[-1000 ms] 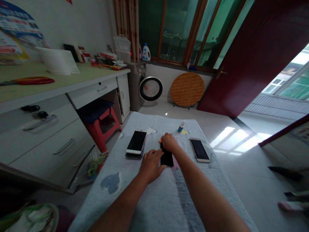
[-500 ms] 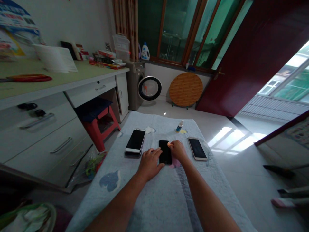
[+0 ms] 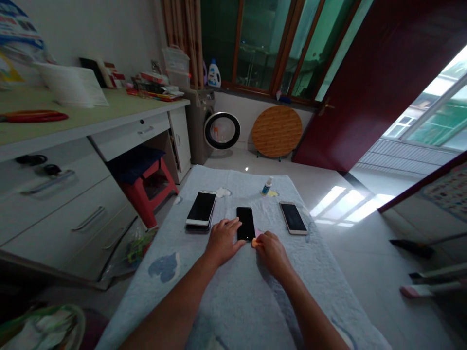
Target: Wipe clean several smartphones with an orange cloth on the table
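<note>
A pale blue cloth [image 3: 241, 301] is spread below. The left hand [image 3: 222, 242] is held loosely open, the right hand [image 3: 272, 250] curled in a pinch. Between them, the black phone [image 3: 247, 224] is laid screen up, left edge touched, long axis pointed away from the person, far end slightly left. An orange piece [image 3: 254, 242] is pinched at its near right corner.

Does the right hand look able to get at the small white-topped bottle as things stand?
Probably yes: only cloth seems to lie between the right hand and the small white-topped bottle, though that hand holds an orange item.
</note>
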Demonstrator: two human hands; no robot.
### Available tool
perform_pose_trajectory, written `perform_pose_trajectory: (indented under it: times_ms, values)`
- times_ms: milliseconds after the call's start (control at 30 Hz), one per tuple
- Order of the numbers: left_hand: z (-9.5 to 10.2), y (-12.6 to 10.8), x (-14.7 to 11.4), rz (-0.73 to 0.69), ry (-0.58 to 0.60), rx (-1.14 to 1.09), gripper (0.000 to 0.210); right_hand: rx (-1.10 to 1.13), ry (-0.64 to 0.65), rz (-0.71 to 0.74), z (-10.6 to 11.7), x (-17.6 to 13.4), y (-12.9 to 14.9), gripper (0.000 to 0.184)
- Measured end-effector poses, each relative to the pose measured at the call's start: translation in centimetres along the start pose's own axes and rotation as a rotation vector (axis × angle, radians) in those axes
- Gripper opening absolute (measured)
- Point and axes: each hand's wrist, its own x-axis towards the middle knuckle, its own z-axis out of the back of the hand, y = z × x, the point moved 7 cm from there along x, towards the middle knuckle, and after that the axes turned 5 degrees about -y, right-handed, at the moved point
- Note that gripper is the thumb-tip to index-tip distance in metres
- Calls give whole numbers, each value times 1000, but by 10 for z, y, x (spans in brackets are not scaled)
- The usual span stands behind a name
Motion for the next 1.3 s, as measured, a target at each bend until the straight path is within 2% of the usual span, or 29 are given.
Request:
perform_pose_trajectory:
  times_ms: [200,400,733,1033,1133,1300]
  values:
    - [0,3,3,31,-5,-17,36,52,-13,90,11,-3,8,20]
    - [-3,8,4,42,-13,-31,45,-15,-13,155,3,5,18,20]
    - [-4,7,4,26,4,-4,47,-146,-19,253,-11,12,57,16]
    - [-1,6,5,13,17,-29,46,-103,-55,260,-17,14,69,15]
    - [1,5,4,9,32,-38,44,-87,-83,276,-19,15,73,20]
    - [2,4,5,13,56,-10,47,-107,-76,226,-16,11,66,12]
